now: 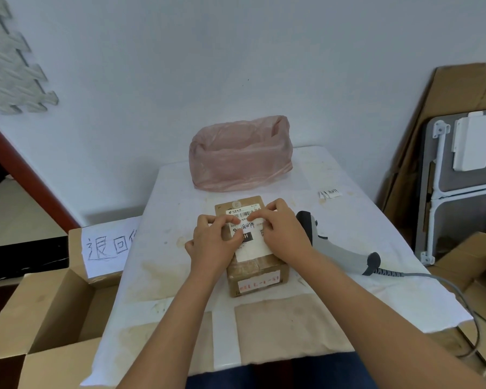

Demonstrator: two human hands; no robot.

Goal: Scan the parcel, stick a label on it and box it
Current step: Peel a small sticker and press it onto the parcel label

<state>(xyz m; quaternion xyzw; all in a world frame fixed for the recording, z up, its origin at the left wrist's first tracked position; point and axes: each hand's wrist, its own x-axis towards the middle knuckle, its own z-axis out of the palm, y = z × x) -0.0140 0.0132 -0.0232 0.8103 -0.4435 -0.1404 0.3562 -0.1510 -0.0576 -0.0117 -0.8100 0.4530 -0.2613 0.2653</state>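
The cardboard parcel (253, 248) lies mid-worktop (180, 192). Both hands, left hand (213, 245) and right hand (284, 234), pinch a small handwritten label (247, 226) onto its shipping sheet. A barcode scanner (337, 245) lies just right. Behind, a pink bag-lined container (239, 155); its contents are hidden. At left, an open carton (48, 310), seemingly empty.

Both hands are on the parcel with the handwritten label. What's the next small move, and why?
Probably press the small label flat. Both hands, left and right, pinch it over the parcel, and its ends look held rather than stuck. The scanner lies aside, and the open box waits on the left.
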